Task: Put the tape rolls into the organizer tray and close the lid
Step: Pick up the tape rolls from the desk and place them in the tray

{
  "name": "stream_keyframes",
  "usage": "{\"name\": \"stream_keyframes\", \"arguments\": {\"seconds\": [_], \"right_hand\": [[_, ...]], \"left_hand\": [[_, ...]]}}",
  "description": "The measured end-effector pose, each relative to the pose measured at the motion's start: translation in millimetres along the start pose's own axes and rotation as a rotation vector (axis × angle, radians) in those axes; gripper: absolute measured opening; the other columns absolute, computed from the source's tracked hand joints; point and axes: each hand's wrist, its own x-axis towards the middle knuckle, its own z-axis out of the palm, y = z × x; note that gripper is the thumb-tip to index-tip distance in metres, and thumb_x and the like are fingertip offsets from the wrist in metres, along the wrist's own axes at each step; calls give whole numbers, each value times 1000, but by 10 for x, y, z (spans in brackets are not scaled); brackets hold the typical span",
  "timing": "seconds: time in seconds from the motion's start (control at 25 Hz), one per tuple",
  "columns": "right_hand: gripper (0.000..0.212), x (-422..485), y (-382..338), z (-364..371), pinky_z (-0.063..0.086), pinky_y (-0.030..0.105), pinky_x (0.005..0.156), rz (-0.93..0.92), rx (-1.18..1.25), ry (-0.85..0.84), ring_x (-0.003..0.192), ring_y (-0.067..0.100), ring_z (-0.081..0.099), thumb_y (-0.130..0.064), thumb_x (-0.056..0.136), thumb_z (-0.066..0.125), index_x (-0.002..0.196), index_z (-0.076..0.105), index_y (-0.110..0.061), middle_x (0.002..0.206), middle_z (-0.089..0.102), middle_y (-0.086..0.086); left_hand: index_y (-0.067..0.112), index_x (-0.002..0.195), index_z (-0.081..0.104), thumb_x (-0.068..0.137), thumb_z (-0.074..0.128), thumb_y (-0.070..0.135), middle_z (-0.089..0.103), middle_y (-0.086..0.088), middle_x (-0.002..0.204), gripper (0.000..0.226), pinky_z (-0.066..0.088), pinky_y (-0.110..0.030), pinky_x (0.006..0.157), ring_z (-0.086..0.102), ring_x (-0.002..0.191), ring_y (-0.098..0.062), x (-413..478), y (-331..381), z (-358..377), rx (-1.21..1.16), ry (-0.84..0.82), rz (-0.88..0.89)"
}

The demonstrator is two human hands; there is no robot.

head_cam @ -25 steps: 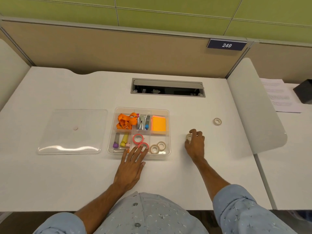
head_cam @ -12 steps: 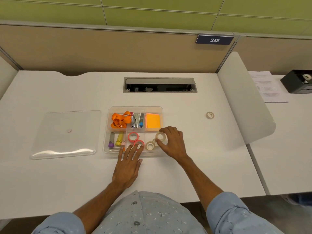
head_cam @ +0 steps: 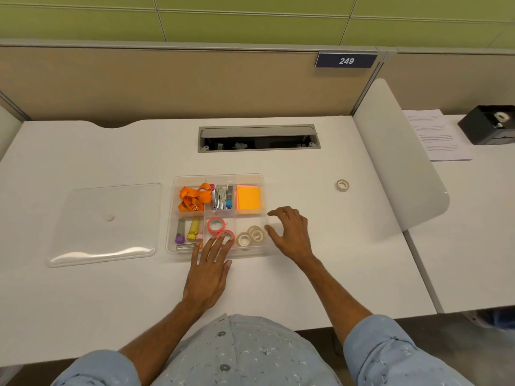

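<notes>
Clear tray (head_cam: 178, 218) holds five rolls; one tape roll (head_cam: 342, 185) sits well apart on the bench (head_cam: 111, 302). Right hand (head_cam: 292, 232) is empty, fingers spread; I'd reach right, pinch its rim. Left hand (head_cam: 209, 271) lies flat, steadying the tray.

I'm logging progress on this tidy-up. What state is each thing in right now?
organizer tray: open, lid off
lid: flat on the desk, left of the tray
clear tape rolls: three in the tray's front right compartment
pink tape rolls: two in the front middle compartment
last tape roll: loose on the desk
left hand: open, fingertips on the tray
right hand: open, empty
</notes>
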Motion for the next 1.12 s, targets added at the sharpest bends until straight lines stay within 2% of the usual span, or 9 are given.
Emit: {"name": "stream_keyframes", "arguments": {"seconds": [0.08, 0.2, 0.32, 0.44, 0.56, 0.68, 0.8, 0.96, 1.12], "right_hand": [[30, 42, 164, -81, 41, 44, 99, 59, -9, 28, 122, 19, 53, -34, 97, 65, 126, 63, -32, 130, 59, -8], [39, 164, 547, -207, 39, 49, 102, 241, -38, 12, 127, 28, 52, -24, 93, 68, 132, 62, -26, 134, 57, 0], [54, 337, 963, -389, 36, 54, 110, 466, -98, -54, 137, 34, 44, -23, 92, 68, 144, 54, -18, 144, 51, 10], [72, 506, 1281, -557, 31, 57, 118, 575, -150, -115, 147, 36, 34, -25, 92, 68, 157, 38, -13, 160, 39, 13], [84, 648, 1541, -672, 18, 59, 124, 576, -196, -193, 157, 32, 21, -30, 95, 66, 164, 22, -11, 172, 20, 11], [85, 761, 1766, -735, 14, 63, 124, 513, -258, -226, 158, 31, 17, -31, 96, 64, 164, 18, -10, 173, 17, 11], [80, 827, 1833, -718, 15, 62, 124, 489, -311, -261, 156, 32, 21, -30, 95, 65, 160, 26, -6, 169, 26, 13], [62, 719, 1677, -602, 30, 59, 119, 409, -316, -104, 142, 37, 40, -17, 89, 67, 147, 48, -6, 151, 49, 16], [58, 439, 1451, -408, 39, 56, 114, 308, -286, -10, 138, 34, 47, -10, 85, 73, 140, 54, -9, 150, 51, 11]], "left_hand": [[27, 170, 33, 115, 25, 47, 33, -4, 176, 59, 17, -63, 133, 28, 164, -30, -5, 1, 11, 4, 15, -5], [27, 170, 34, 115, 31, 44, 33, -4, 176, 58, 13, -60, 134, 26, 164, -29, -10, -27, 11, 26, 28, 11], [27, 170, 34, 115, 31, 44, 32, -5, 177, 58, 8, -57, 135, 25, 165, -29, -4, -27, 6, 41, 37, 12], [27, 169, 34, 115, 29, 45, 32, -5, 177, 58, 7, -57, 135, 24, 165, -29, -2, 21, 18, 41, 45, -17], [26, 168, 37, 116, 27, 46, 34, -5, 176, 57, 11, -60, 134, 26, 164, -30, 2, 56, 17, 39, 44, -38], [27, 168, 38, 116, 22, 48, 36, -5, 175, 58, 16, -63, 132, 28, 163, -31, 8, 62, 20, 35, 45, -45], [28, 168, 38, 116, 22, 50, 36, -5, 175, 58, 19, -64, 131, 29, 163, -31, -1, 68, 33, 24, 51, -59], [28, 167, 38, 116, 22, 50, 37, -5, 174, 58, 19, -65, 131, 30, 163, -31, 1, 74, 31, 24, 57, -60], [27, 167, 39, 116, 23, 48, 37, -6, 174, 57, 20, -65, 131, 29, 163, -31, -1, 63, 25, 32, 56, -51]]}}
